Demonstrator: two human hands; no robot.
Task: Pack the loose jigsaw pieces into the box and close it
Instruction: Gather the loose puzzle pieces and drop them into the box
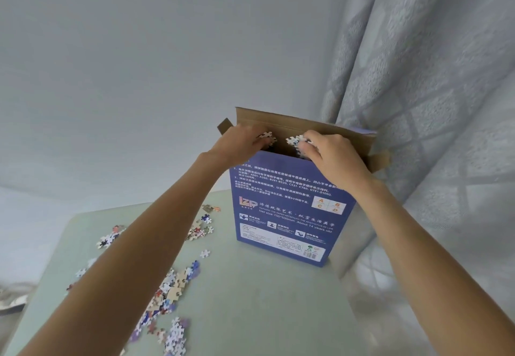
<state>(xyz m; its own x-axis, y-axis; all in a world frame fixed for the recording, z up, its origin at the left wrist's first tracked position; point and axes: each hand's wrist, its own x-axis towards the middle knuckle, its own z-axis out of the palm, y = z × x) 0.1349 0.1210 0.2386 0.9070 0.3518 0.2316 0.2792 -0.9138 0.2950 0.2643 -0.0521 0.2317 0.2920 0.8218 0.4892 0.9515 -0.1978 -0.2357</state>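
Note:
A tall blue puzzle box (289, 210) stands upright on the pale green table (250, 300), its brown top flap (301, 124) raised and side flaps out. My left hand (242, 141) holds a few jigsaw pieces (266, 136) over the box's open mouth at its left end. My right hand (331, 155) grips a small bunch of pieces (296, 141) over the mouth at the right. More loose pieces (172, 288) lie scattered on the table under and left of my left forearm.
A patterned grey curtain (432, 104) hangs right behind the box and along the table's right side. A plain wall fills the back. Small clusters of pieces (200, 227) lie beside the box's left side, with another cluster (110, 237) near the table's far left edge.

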